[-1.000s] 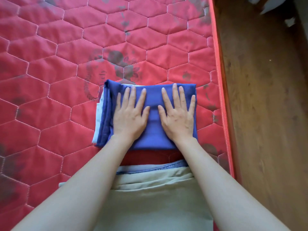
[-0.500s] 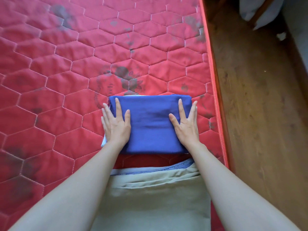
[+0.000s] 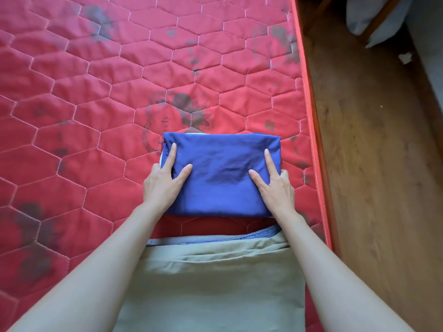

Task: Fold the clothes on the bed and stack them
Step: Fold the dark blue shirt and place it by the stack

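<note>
Blue cloth, folded into a plump rectangle (image 3: 221, 173), lies on the red quilted mattress (image 3: 96, 97), whose hexagon stitching puffs each panel and whose surface carries faded dark floral prints. The blue fabric looks smooth and thin, with soft creases dimpling its middle, and a sliver of pale cloth peeks out at its far-left corner. The left hand (image 3: 161, 184) grips the bundle's left end: thumb and forefinger lie spread on top while the other fingers curl out of sight round the side. The right hand (image 3: 276, 188) mirrors it on the right end, forefinger straight along the top, thumb angled inward, remaining fingers wrapped over the edge. Nearer the person sits a folded olive-green garment (image 3: 215, 283), flat and matte, with a strip of blue denim (image 3: 259, 235) showing from beneath its far edge; a band of bare mattress separates it from the blue bundle. The bundle's right end lies near the mattress's piped right border (image 3: 311, 130), beyond which the wooden floor (image 3: 374, 164) runs. To the left and ahead, the mattress stretches wide.
</note>
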`<state>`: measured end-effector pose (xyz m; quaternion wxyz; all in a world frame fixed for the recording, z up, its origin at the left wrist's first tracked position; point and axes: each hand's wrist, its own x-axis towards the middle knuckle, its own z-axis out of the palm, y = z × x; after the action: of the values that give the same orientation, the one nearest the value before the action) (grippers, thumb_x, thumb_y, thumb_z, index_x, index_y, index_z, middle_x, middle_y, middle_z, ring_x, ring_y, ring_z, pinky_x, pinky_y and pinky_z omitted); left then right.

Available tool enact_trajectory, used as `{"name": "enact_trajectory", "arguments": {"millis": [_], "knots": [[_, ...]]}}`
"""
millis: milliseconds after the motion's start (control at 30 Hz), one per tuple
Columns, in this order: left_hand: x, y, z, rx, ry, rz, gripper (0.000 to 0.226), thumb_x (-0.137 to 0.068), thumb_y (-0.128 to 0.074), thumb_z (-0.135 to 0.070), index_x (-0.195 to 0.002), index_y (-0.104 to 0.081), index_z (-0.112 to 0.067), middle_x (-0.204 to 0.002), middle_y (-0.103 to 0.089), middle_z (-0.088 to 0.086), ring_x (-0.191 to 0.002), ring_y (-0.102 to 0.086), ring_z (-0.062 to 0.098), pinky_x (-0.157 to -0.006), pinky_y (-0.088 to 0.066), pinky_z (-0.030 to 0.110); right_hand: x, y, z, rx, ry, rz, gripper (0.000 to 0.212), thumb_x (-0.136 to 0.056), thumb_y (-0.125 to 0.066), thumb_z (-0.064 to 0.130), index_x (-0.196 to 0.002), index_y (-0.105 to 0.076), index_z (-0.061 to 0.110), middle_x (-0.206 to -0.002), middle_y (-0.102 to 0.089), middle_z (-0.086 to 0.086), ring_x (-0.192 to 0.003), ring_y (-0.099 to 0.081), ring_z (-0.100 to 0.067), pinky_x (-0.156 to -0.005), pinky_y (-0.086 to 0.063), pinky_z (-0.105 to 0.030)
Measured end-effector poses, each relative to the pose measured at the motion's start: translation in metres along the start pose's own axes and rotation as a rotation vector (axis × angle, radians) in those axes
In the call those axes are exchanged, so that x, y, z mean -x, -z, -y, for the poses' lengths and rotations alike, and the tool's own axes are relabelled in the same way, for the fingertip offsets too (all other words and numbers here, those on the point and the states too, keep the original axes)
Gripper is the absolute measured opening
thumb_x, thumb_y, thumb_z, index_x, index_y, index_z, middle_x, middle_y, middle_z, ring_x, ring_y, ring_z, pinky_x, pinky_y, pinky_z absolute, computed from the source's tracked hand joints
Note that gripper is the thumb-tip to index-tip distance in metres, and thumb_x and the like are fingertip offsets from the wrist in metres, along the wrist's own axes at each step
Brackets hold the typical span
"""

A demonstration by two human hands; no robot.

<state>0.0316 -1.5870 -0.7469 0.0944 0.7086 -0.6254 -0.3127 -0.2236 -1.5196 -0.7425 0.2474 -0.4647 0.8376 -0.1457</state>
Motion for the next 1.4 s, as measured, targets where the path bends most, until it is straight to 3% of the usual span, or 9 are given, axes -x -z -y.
{"name": "enact_trajectory", "arguments": {"millis": [167,367,633,800,933,1067,1200,1267,1400], "knots": [[0.001,0.006,0.003,0.006,-0.037,0.016,0.069,-0.087,-0.047,-0.066,-0.145,-0.01,-0.058,-0.122,-0.056,0.004,-0.115,-0.054,0.03,-0.083,-0.035,0.034,0.0,0.002,-0.003,-0.048,0.01,0.013,0.069,-0.086,-0.048,0.067,-0.143,-0.01,0.061,-0.102,-0.041,-0.003,-0.102,-0.057,-0.041,-0.087,-0.042,-0.041],[0.011,0.004,-0.001,0.223,-0.067,-0.071,0.071,-0.085,-0.065,-0.051,-0.145,-0.028,-0.051,-0.103,-0.053,0.003,-0.104,-0.054,0.024,-0.083,-0.037,0.032,0.004,0.004,0.002,-0.142,0.108,-0.082,0.071,-0.087,-0.06,0.054,-0.146,-0.022,0.05,-0.104,-0.044,-0.005,-0.098,-0.057,-0.038,-0.085,-0.046,-0.042],[0.022,0.029,-0.018,0.195,-0.13,-0.096,0.069,-0.086,-0.066,-0.047,-0.146,-0.032,-0.047,-0.107,-0.052,0.004,-0.105,-0.054,0.024,-0.084,-0.034,0.029,0.018,0.03,0.023,-0.128,0.212,-0.186,0.071,-0.087,-0.064,0.048,-0.147,-0.029,0.042,-0.103,-0.043,-0.005,-0.092,-0.057,-0.035,-0.079,-0.047,-0.04],[0.045,0.068,-0.04,0.198,-0.169,-0.135,0.07,-0.085,-0.066,-0.049,-0.145,-0.031,-0.049,-0.101,-0.05,0.003,-0.093,-0.05,0.018,-0.081,-0.035,0.03,0.041,0.07,0.04,-0.159,0.268,-0.25,0.071,-0.085,-0.067,0.047,-0.147,-0.031,0.041,-0.107,-0.048,-0.009,-0.093,-0.059,-0.034,-0.081,-0.046,-0.037],[0.089,0.108,-0.059,0.195,-0.209,-0.157,0.071,-0.084,-0.067,-0.049,-0.145,-0.031,-0.048,-0.104,-0.049,0.003,-0.1,-0.055,0.025,-0.081,-0.035,0.029,0.083,0.113,0.055,-0.209,0.317,-0.306,0.071,-0.084,-0.07,0.042,-0.146,-0.037,0.032,-0.119,-0.051,-0.019,-0.109,-0.053,-0.037,-0.09,-0.038,-0.031],[0.149,0.141,-0.068,0.201,-0.216,-0.159,0.073,-0.083,-0.067,-0.051,-0.146,-0.03,-0.047,-0.105,-0.049,0.004,-0.098,-0.053,0.019,-0.082,-0.034,0.026,0.14,0.148,0.059,-0.25,0.303,-0.299,0.072,-0.085,-0.07,0.041,-0.147,-0.035,0.03,-0.111,-0.051,-0.017,-0.105,-0.055,-0.031,-0.09,-0.036,-0.02],[0.216,0.158,-0.06,0.217,-0.218,-0.177,0.073,-0.082,-0.067,-0.053,-0.145,-0.03,-0.049,-0.1,-0.048,0.001,-0.087,-0.047,0.01,-0.078,-0.032,0.022,0.204,0.165,0.052,-0.282,0.278,-0.273,0.072,-0.085,-0.068,0.043,-0.148,-0.034,0.032,-0.122,-0.05,-0.019,-0.122,-0.05,-0.029,-0.104,-0.036,-0.028],[0.247,0.16,-0.048,0.219,-0.208,-0.191,0.072,-0.081,-0.067,-0.054,-0.144,-0.03,-0.051,-0.096,-0.046,-0.002,-0.083,-0.047,0.009,-0.075,-0.031,0.019,0.233,0.163,0.046,-0.284,0.28,-0.263,0.072,-0.085,-0.07,0.041,-0.147,-0.035,0.031,-0.117,-0.051,-0.018,-0.118,-0.052,-0.029,-0.104,-0.037,-0.028],[0.288,0.143,-0.012,0.217,-0.179,-0.195,0.071,-0.079,-0.064,-0.058,-0.141,-0.028,-0.058,-0.093,-0.044,-0.005,-0.079,-0.046,0.004,-0.071,-0.032,0.019,0.278,0.142,0.027,-0.29,0.284,-0.274,0.074,-0.082,-0.071,0.04,-0.146,-0.036,0.029,-0.107,-0.051,-0.013,-0.105,-0.055,-0.025,-0.094,-0.033,-0.014]]}}
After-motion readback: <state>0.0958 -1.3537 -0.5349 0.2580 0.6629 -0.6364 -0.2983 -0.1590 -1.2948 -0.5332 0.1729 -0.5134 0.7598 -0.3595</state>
